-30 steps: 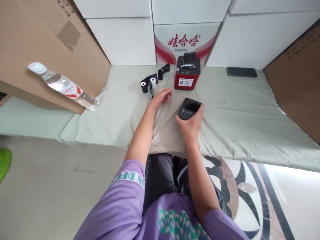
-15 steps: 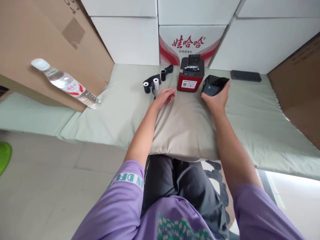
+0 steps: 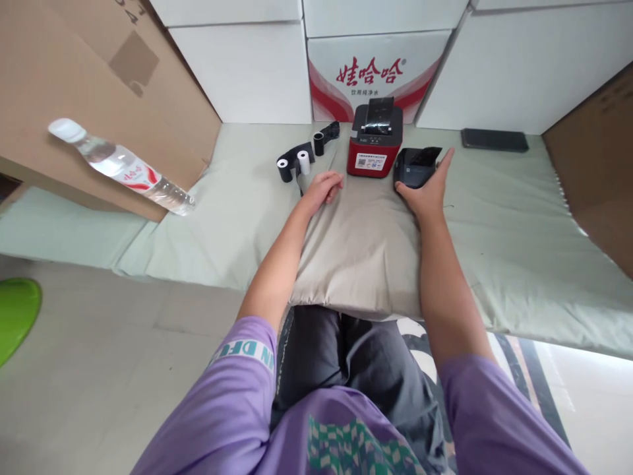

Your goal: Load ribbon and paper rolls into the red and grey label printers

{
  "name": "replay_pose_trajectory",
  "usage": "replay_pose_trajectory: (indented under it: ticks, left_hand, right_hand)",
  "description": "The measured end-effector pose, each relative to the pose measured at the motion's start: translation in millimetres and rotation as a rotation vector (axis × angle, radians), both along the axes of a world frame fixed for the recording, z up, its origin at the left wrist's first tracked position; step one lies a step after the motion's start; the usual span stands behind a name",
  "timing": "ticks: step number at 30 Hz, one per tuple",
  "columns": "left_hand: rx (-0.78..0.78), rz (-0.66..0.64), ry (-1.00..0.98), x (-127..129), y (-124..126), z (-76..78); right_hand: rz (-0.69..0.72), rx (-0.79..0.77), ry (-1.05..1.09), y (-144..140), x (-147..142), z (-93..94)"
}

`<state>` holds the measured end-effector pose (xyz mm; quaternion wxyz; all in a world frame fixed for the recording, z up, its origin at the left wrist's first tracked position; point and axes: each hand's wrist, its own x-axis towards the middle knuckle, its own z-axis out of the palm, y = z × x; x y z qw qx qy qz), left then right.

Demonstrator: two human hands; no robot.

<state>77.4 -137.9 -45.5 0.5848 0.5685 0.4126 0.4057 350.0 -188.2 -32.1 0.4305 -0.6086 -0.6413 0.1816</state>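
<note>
My right hand (image 3: 426, 191) is around the near right corner of a small black printer (image 3: 413, 173) that sits on the cloth. Its thumb presses the front, and the stretched fingers run along the right side. A dark flap or strip stands up at the back of this printer. My left hand (image 3: 321, 190) rests on the cloth with curled fingers, and nothing shows in them. Between and beyond the hands stands a red and black printer (image 3: 373, 148), a shiny black strip (image 3: 380, 115) rising from its top. Small black and white rolls (image 3: 303, 162) with a black ribbon lie beyond my left hand.
A water bottle (image 3: 123, 168) leans at the left near a cardboard box (image 3: 163, 86). Behind the printers are stacked white boxes (image 3: 242, 72). A black phone-like slab (image 3: 494, 140) lies at the back right, near another cardboard box (image 3: 598, 158). The cloth surface (image 3: 356, 264) has wrinkles.
My right hand has lowered and turned slightly with the black printer, which now sits flatter. Its fingers are straighter. My left hand has hardly moved; the whole view has shifted slightly.
</note>
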Motion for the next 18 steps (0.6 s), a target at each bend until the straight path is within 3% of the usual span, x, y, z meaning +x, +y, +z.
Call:
replay_pose_trajectory:
  ticks: [3, 7, 9, 12, 15, 18]
  left_hand:
    - [0.203, 0.019, 0.18, 5.5, -6.3, 2.0]
    - [0.382, 0.022, 0.352, 10.6, -12.1, 2.1]
    - [0.422, 0.068, 0.381, 13.9, -13.1, -0.2]
    - [0.467, 0.239, 0.347, 21.8, -10.1, -6.1]
    - [0.408, 0.376, 0.286, 32.1, 3.7, -10.6]
    - [0.283, 0.4, 0.165, 45.3, 31.7, -6.8]
  right_hand:
    - [-0.174, 0.025, 0.03, -6.0, -6.1, 6.6]
    - [-0.25, 0.186, -0.075, -3.8, -8.6, 3.3]
    - [-0.21, 0.262, -0.094, -0.3, -13.6, -3.2]
    - [-0.032, 0.352, 0.025, 5.2, -29.5, -15.5]
    - [0.122, 0.241, 0.199, 13.9, -46.7, -24.6]
    - [0.106, -0.006, 0.203, 32.7, -55.0, -25.7]
